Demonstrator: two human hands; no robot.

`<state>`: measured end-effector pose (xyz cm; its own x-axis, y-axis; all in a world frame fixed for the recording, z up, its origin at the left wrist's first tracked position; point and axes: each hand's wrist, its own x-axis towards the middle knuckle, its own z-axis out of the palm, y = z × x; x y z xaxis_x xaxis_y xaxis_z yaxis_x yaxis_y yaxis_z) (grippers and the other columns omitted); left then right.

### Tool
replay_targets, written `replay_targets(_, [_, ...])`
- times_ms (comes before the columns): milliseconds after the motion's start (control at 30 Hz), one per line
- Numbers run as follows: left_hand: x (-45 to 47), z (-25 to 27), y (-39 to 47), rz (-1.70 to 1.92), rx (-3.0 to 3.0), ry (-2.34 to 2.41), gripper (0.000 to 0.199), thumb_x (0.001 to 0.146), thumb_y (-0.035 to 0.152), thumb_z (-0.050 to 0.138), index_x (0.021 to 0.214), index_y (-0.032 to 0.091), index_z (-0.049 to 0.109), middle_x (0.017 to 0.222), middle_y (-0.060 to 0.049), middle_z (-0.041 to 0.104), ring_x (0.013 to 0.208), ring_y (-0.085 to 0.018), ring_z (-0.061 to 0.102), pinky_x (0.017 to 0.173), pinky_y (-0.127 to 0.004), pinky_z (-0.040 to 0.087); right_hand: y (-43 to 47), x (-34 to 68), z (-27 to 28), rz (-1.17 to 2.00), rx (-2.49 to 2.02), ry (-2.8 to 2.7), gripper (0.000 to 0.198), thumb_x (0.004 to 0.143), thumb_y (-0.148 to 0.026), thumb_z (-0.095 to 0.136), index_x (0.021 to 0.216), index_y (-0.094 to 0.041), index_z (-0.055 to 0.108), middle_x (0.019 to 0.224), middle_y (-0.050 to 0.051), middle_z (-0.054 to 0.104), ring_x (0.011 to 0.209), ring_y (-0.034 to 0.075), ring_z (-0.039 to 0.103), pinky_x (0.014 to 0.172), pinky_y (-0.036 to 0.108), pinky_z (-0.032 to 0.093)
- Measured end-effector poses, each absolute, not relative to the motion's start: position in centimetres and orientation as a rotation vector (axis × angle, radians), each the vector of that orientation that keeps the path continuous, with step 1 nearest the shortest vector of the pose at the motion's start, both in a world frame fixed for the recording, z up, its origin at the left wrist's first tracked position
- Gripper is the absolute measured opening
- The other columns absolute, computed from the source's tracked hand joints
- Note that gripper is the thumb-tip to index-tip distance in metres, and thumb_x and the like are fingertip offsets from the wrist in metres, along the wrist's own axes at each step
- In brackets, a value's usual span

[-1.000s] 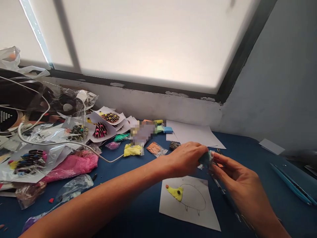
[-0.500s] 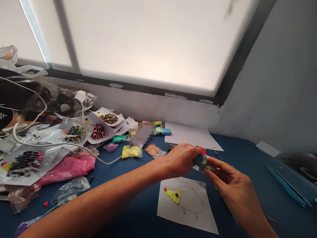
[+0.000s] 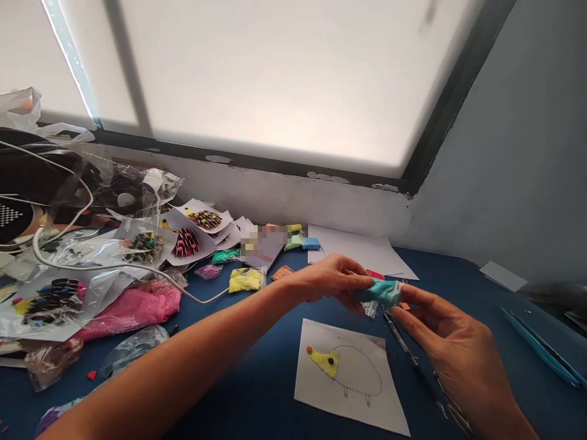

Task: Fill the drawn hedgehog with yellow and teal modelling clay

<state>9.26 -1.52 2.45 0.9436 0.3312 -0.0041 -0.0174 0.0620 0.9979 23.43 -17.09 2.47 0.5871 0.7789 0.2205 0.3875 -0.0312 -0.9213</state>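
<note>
Above the blue table, my left hand (image 3: 334,280) grips one end of a teal clay packet (image 3: 384,292) in clear plastic. The other end is pinched between the thumb and fingers of my right hand (image 3: 452,327). Below them lies a white paper (image 3: 321,391) with a pencil-drawn hedgehog outline. Its pointed head is filled with yellow clay (image 3: 326,363), with a dark eye and an orange nose. Something red (image 3: 376,274) shows just behind the packet. A dark pen (image 3: 413,357) lies beside the paper, partly under my right hand.
Finished clay hedgehogs on paper (image 3: 186,243), plastic bags and a white cable (image 3: 137,267) crowd the left side. Yellow (image 3: 245,280) and green (image 3: 224,256) clay packets lie at the back. White sheets (image 3: 362,244) rest near the wall; a blue tool (image 3: 541,348) lies right.
The teal packet has come further into view, stretched lengthwise between my hands. My right hand has shifted right, and the view has tilted slightly.
</note>
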Motion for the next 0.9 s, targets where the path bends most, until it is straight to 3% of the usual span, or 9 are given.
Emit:
replay_targets(100, [9.7, 2.2, -1.8, 0.386, 1.478, 0.309, 0.021, 0.082, 0.026, 0.069, 0.092, 0.009, 0.06, 0.071, -0.001, 0.064, 0.057, -0.009, 0.063, 0.066, -0.027, 0.054, -16.9, 23.3, 2.3, 0.425, -1.623, -1.008, 0.057, 0.056, -0.051, 0.083, 0.105, -0.022, 0.075, 0.088, 0.006, 0.078, 0.086, 0.027, 0.074, 0.079, 0.036, 0.061])
replay_targets(367, [10.1, 2.9, -3.4, 0.517, 1.63, 0.476, 0.008, 0.081, 0.007, 0.058, 0.087, 0.011, 0.055, 0.067, 0.004, 0.056, 0.05, -0.004, 0.053, 0.053, -0.018, 0.045, -16.9, 23.1, 2.0, 0.404, -1.632, -1.093, 0.056, 0.059, -0.049, 0.082, 0.106, -0.02, 0.071, 0.094, 0.007, 0.077, 0.083, 0.025, 0.074, 0.078, 0.036, 0.061])
replay_targets(500, [9.7, 3.1, -3.1, 0.463, 1.71, 0.431, 0.025, 0.084, 0.013, 0.055, 0.109, 0.014, 0.058, 0.075, 0.003, 0.057, 0.055, -0.005, 0.055, 0.058, -0.021, 0.049, -16.9, 23.2, 2.0, 0.407, -1.632, -1.082, 0.055, 0.062, -0.053, 0.08, 0.104, -0.019, 0.071, 0.093, 0.008, 0.076, 0.089, 0.027, 0.073, 0.078, 0.035, 0.061])
replay_targets(600, [9.1, 3.4, -2.5, 0.37, 1.805, 0.265, 0.044, 0.079, 0.022, 0.067, 0.121, 0.017, 0.057, 0.086, -0.001, 0.062, 0.07, -0.009, 0.061, 0.07, -0.025, 0.052, -16.9, 23.3, 2.2, 0.455, -1.615, -1.036, 0.057, 0.061, -0.054, 0.08, 0.105, -0.02, 0.07, 0.094, 0.008, 0.076, 0.095, 0.028, 0.072, 0.08, 0.035, 0.061])
replay_targets(700, [8.9, 3.3, -2.2, 0.436, 1.939, 0.23, 0.045, 0.073, 0.023, 0.074, 0.116, 0.014, 0.063, 0.08, -0.002, 0.063, 0.068, -0.011, 0.06, 0.065, -0.024, 0.049, -16.9, 23.4, 2.3, 0.472, -1.624, -1.013, 0.058, 0.059, -0.055, 0.081, 0.104, -0.02, 0.071, 0.093, 0.008, 0.076, 0.093, 0.029, 0.072, 0.08, 0.038, 0.061])
replay_targets(900, [9.6, 2.6, -2.6, 0.527, 2.026, 0.381, 0.019, 0.075, 0.021, 0.07, 0.09, 0.01, 0.07, 0.06, 0.002, 0.057, 0.054, -0.01, 0.056, 0.055, -0.021, 0.043, -16.7, 23.3, 2.0, 0.452, -1.646, -1.096, 0.056, 0.062, -0.058, 0.078, 0.103, -0.021, 0.069, 0.093, 0.008, 0.076, 0.084, 0.026, 0.073, 0.077, 0.037, 0.061])
